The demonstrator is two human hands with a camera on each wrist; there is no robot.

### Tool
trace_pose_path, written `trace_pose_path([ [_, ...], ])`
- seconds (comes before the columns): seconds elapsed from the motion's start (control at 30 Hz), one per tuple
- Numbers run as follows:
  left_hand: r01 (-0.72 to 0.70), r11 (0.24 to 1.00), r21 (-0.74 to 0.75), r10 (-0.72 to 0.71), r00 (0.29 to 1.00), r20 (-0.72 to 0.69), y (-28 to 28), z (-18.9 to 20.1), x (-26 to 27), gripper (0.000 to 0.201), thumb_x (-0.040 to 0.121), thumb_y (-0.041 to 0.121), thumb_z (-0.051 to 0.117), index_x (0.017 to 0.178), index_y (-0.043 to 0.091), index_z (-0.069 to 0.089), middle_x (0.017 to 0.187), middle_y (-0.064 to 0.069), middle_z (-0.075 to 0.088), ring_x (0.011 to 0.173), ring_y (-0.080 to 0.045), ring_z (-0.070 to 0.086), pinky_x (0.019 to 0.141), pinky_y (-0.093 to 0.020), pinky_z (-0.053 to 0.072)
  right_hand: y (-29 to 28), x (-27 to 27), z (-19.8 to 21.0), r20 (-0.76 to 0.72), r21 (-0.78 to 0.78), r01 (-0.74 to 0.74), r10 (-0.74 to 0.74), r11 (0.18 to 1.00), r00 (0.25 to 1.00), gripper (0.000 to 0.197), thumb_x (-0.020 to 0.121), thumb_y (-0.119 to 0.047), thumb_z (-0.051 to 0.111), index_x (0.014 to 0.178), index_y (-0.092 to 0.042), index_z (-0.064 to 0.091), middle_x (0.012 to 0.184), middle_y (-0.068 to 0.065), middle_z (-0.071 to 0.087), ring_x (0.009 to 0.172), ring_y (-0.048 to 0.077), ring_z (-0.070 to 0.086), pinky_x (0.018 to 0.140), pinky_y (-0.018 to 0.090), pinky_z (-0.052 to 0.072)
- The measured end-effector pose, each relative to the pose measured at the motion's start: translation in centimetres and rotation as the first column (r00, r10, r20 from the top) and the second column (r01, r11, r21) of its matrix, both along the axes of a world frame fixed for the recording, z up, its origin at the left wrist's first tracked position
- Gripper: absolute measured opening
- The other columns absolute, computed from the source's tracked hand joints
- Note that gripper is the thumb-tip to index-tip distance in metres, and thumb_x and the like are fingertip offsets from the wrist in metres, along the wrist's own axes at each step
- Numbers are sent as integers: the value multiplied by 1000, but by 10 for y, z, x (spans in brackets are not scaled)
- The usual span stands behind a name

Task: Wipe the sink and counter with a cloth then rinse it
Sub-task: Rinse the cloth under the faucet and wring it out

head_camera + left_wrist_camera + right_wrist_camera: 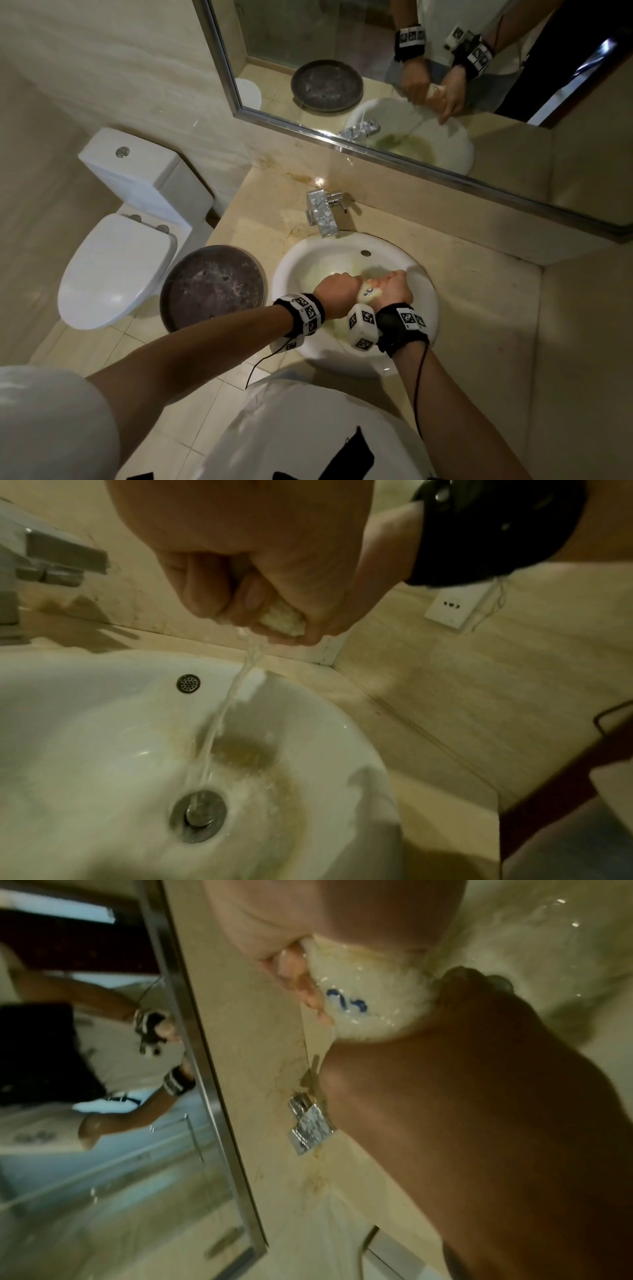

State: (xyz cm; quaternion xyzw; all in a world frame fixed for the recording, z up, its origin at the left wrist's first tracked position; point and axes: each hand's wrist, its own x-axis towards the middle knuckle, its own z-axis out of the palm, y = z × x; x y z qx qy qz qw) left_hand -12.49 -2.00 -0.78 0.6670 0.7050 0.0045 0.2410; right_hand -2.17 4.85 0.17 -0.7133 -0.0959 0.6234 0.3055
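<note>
Both hands are over the white sink (286, 274), held together in fists. My left hand (337, 291) and right hand (394, 286) each grip one end of a wet cream cloth (368, 293) bunched between them. In the left wrist view my left hand (257, 574) squeezes the cloth (282, 620), and a stream of water (219, 723) falls from it onto the drain (198, 815). The right wrist view shows the soaked cloth (369, 1007) with a blue mark, between my right hand (308, 920) and left hand (479, 1096). Yellowish water pools in the basin.
A chrome faucet (322, 212) stands behind the sink on the beige counter (462, 274). A dark round tray (212, 287) lies to the sink's left, a toilet (116, 267) beyond it. A mirror (411, 68) hangs above, and a wall socket (448, 610) is at the right.
</note>
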Motion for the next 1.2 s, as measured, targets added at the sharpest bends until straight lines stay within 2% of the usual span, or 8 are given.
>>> trace_pose_path([
  [0.33,116,993,3,-115,990,-82,3,12,5,17,93,14,51,108,5,50,85,-14,64,71,-34,62,57,-35,34,0,16,-18,-96,-1,-135,135,991,986,31,96,-29,37,71,-14,49,46,-5,61,69,16,56,68,28,50],
  [0.5,-4,997,-79,26,962,272,17,22,-4,30,85,26,68,109,12,57,92,-9,69,81,-29,66,66,-36,51,26,1,18,-108,68,-93,100,993,989,40,92,-21,56,55,-16,43,40,2,33,43,22,42,58,32,49],
  [0.67,105,911,-398,243,642,727,26,56,-33,34,79,45,79,105,38,59,101,15,67,93,-5,63,93,-27,51,35,-6,51,-22,318,-424,453,848,891,45,94,-28,60,55,-17,42,41,2,34,38,21,38,59,33,42],
  [0.77,175,859,-482,328,536,778,26,63,-42,46,83,37,77,120,14,63,120,-5,68,113,-20,62,109,-43,43,30,-12,70,-128,467,-472,585,748,801,50,97,-28,58,53,-15,38,39,3,30,38,21,31,60,34,43],
  [0.87,271,821,-502,474,165,865,19,54,-37,31,92,-1,58,123,0,58,124,-25,62,111,-33,64,99,-44,50,29,-19,82,-175,545,-492,665,679,726,54,98,-25,58,53,-13,32,37,3,25,37,20,28,57,33,45],
  [0.93,251,814,-525,524,74,848,17,53,-35,21,88,-3,59,108,3,63,102,-19,68,89,-30,67,81,-35,57,31,-21,87,-173,564,-524,712,638,681,55,99,-24,58,53,-12,31,37,3,23,37,20,27,57,32,46],
  [1.03,224,836,-501,479,150,865,16,55,-33,16,87,-1,62,80,13,57,67,-10,48,59,-18,41,46,-20,39,32,-19,88,-173,549,-564,745,616,645,55,99,-24,58,52,-12,30,36,3,22,36,20,25,55,31,46],
  [1.2,-59,873,-484,442,516,734,16,60,-26,27,79,6,71,66,20,53,53,0,45,45,-13,37,40,-21,26,26,-18,79,-148,475,-540,668,695,730,54,96,-21,59,51,-13,31,37,4,21,37,21,25,53,31,43],
])
